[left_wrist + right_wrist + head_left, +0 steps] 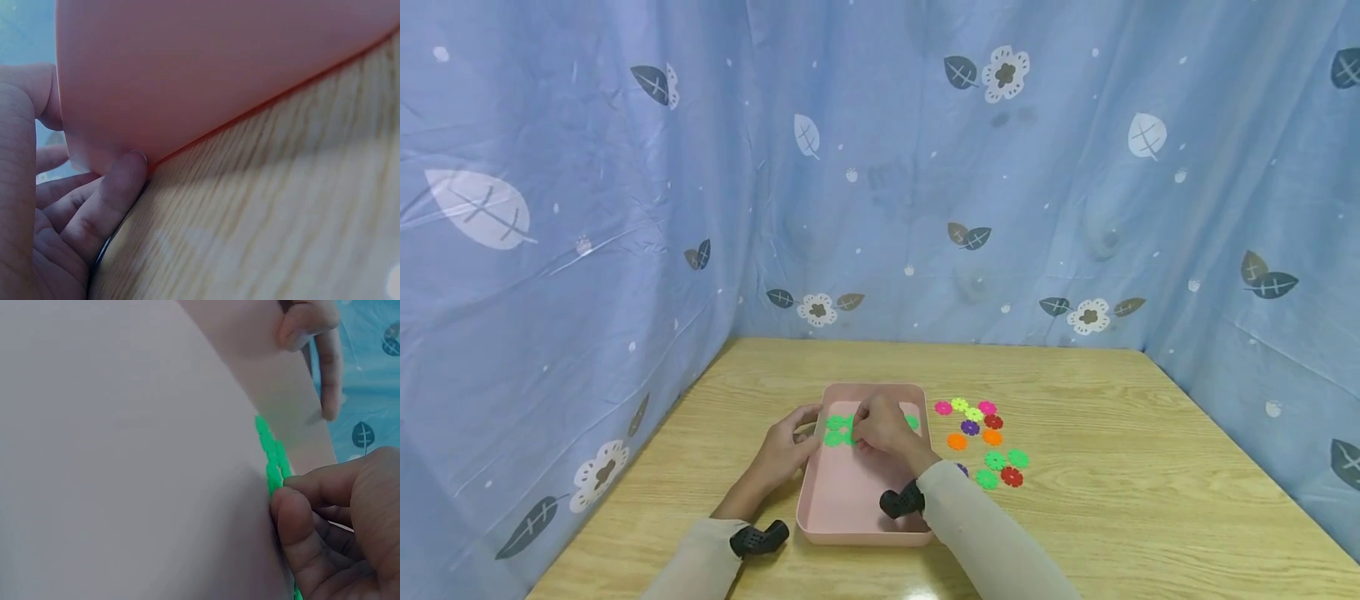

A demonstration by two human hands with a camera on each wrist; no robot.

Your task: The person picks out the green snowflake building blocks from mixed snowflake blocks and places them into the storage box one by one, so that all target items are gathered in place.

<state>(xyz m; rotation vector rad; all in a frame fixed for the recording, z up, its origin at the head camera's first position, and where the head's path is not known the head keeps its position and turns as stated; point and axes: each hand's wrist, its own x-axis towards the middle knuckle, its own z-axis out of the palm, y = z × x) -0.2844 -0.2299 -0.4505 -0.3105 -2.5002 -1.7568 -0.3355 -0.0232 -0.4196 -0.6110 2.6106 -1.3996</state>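
A pink tray (850, 500) holds several flat green plastic snowflake discs (834, 438), grouped in rows toward its far half. My left hand (784, 450) grips the tray's left wall; in the left wrist view a fingertip (128, 165) presses low on the outside while another finger bends at the rim. Over the tray's inside, my right hand (886, 427) pinches at a green disc (274, 475) between thumb and forefinger, close to the tray floor. That hand hides part of the rows in the head view, with one green disc (912, 422) showing to its right.
On the wooden table (1112, 467), right of the tray, lie loose snowflake discs: orange (957, 442), purple (970, 427), red (1012, 477), yellow (959, 404), pink (943, 407) and green (1018, 458). A blue patterned curtain (910, 167) surrounds the table's back and sides.
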